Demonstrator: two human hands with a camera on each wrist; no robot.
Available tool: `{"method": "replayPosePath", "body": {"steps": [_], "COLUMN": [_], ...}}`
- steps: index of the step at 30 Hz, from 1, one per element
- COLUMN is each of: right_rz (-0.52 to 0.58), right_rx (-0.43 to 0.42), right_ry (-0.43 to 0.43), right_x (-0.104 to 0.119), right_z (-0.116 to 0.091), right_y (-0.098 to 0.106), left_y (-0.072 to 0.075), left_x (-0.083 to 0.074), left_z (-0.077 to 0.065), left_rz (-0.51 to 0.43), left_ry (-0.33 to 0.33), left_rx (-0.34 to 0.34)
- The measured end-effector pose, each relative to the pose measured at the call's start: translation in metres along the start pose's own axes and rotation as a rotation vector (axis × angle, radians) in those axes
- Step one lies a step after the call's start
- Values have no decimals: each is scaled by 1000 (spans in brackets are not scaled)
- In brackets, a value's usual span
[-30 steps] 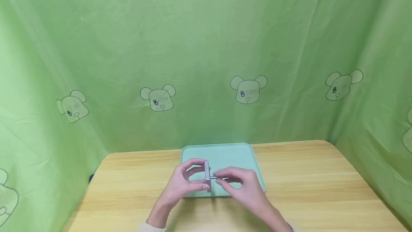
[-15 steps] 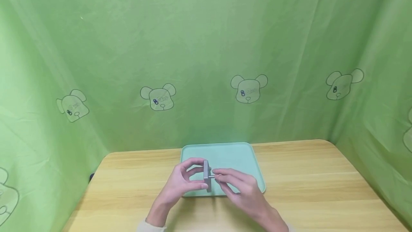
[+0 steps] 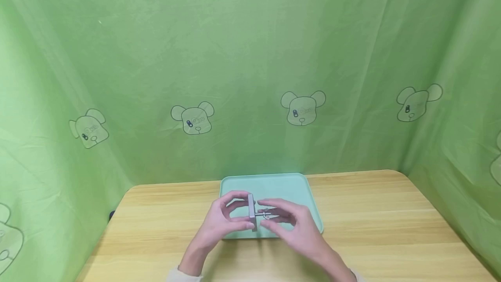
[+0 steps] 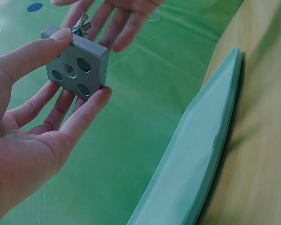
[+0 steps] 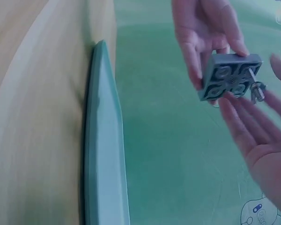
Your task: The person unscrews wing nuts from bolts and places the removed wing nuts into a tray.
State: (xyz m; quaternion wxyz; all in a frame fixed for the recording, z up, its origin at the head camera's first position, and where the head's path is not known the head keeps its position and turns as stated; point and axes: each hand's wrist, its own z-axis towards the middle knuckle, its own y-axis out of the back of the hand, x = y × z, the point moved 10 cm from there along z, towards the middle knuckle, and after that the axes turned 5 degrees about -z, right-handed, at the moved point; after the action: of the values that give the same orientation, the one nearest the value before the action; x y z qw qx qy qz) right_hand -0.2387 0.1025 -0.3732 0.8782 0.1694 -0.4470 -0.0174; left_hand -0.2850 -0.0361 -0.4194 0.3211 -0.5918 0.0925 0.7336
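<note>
A square grey metal block (image 4: 76, 77) has several round holes and a threaded one in its middle. My left hand (image 3: 219, 221) grips it by its edges, thumb on one side and fingers on the opposite side, holding it upright above the tray. From a corner hole a threaded bolt (image 5: 252, 75) sticks out toward the right, with a wing nut (image 4: 83, 26) on it. My right hand (image 3: 301, 225) is spread around the wing nut, thumb and fingers apart. Its fingertips reach close to the block's recessed face, seen in the right wrist view.
Beneath both hands a mint-green tray (image 3: 274, 186) lies on the light wooden table (image 3: 372, 212), near the far edge. A green curtain (image 3: 250, 64) with bear-head prints surrounds the table at the back and sides.
My right fingers pinched at the bolt's end, turned over it half a second ago, and are now spread apart, leaving the wing nut exposed. The left hand and block have hardly moved.
</note>
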Motion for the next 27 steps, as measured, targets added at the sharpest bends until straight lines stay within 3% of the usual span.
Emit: {"method": "replayPosePath", "body": {"steps": [4, 6, 9, 17, 21, 25, 27], "right_rz": [144, 207, 255, 339, 310, 226, 158], "right_rx": [-5, -4, 17, 109, 117, 81, 48], "right_ry": [-319, -404, -459, -481, -458, -365, -280], "right_x": [-39, -48, -52, -55, -53, -44, -35], "right_z": [-6, -8, -10, -13, -12, -9, -7], "right_y": [0, -1, -2, -9, -10, -6, -3], "left_y": [-1, -3, -6, -8, -8, -7, -6], "left_x": [-3, -4, -5, -3, -2, -1, 0], "left_z": [0, 1, 1, 0, 0, 0, 0], "left_rz": [44, 72, 104, 180, 173, 119, 81], "left_ry": [-12, -24, -37, -40, -35, -19, -6], "left_rx": [-7, -3, 9, 14, 15, 12, 11]}}
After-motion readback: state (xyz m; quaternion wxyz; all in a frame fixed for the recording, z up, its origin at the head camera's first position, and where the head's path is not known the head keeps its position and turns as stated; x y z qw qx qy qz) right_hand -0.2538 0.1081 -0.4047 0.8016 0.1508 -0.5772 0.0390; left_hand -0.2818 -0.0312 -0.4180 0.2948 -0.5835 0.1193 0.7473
